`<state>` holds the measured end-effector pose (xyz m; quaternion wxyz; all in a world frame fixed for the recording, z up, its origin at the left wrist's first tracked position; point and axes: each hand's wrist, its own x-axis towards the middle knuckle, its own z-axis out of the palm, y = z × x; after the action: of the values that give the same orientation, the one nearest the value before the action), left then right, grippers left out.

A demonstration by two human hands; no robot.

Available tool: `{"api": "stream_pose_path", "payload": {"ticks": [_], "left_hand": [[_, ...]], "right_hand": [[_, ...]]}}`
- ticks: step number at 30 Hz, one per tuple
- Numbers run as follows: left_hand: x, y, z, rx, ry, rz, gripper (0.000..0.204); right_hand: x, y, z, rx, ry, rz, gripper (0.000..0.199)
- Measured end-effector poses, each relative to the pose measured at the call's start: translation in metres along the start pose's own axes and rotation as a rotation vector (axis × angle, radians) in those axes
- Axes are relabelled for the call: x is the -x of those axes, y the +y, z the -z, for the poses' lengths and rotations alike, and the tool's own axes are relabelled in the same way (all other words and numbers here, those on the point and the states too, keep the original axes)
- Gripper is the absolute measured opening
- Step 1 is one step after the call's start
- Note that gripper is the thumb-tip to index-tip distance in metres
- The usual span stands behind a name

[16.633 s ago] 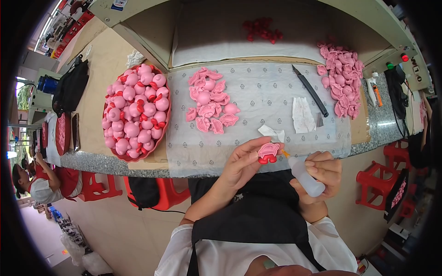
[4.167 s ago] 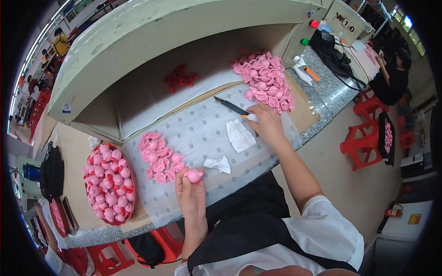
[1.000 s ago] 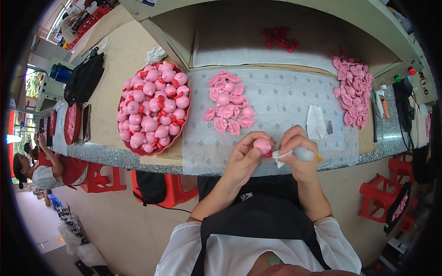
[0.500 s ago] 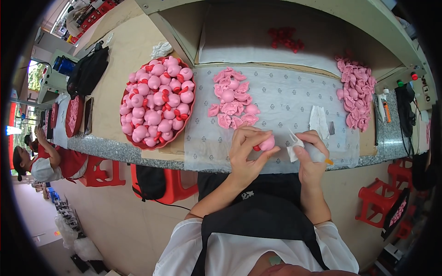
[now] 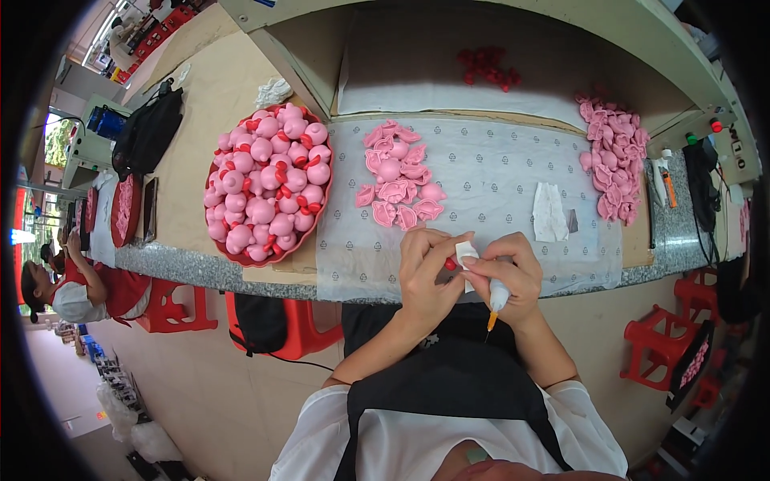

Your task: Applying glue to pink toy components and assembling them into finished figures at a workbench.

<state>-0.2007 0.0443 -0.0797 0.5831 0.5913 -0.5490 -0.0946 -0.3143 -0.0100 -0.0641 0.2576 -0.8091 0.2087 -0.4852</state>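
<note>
Close together over the near edge of the paper-covered bench, both hands work on one small piece. Between its fingertips and thumb my left hand point(image 5: 427, 272) grips a pink ball-shaped piece; its red part point(image 5: 451, 264) shows, while the rest is mostly hidden. With bent fingers my right hand point(image 5: 513, 272) presses a folded white wipe point(image 5: 466, 253) against that piece. Tucked in the same hand is a white squeeze bottle point(image 5: 500, 295), its orange needle tip pointing down toward me.
Left stands a red basket point(image 5: 327, 192) heaped with pink balls with red parts. Pink frilled pieces point(image 5: 395, 191) lie ahead, more point(image 5: 613, 156) at right. Red pieces point(image 5: 489, 68) sit under the shelf. A white cloth point(image 5: 550, 212) lies right of centre. A co-worker point(image 5: 76, 284) sits far left.
My right hand has moved left to meet the left hand and brought the wipe onto the pink piece. The bottle has swung from pointing right to pointing down.
</note>
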Motion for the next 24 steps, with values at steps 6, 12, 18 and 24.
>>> {"api": "stream_pose_path", "payload": {"ticks": [6, 12, 18, 24], "left_hand": [[-0.003, -0.006, 0.0, 0.19, -0.045, 0.17, 0.037], [0.003, -0.009, -0.006, 0.705, -0.082, 0.216, 0.031], [0.008, 0.001, -0.012, 1.263, -0.186, 0.49, 0.03], [0.012, 0.006, -0.015, 1.455, -0.188, 0.595, 0.027]], "right_hand": [[0.001, 0.0, 0.016, -0.288, -0.066, -0.146, 0.022], [0.004, 0.01, 0.032, 0.016, 0.04, -0.348, 0.025], [0.016, 0.001, 0.014, -0.644, 0.096, -0.49, 0.025], [0.023, 0.003, 0.004, -0.994, 0.216, -0.613, 0.018]]}}
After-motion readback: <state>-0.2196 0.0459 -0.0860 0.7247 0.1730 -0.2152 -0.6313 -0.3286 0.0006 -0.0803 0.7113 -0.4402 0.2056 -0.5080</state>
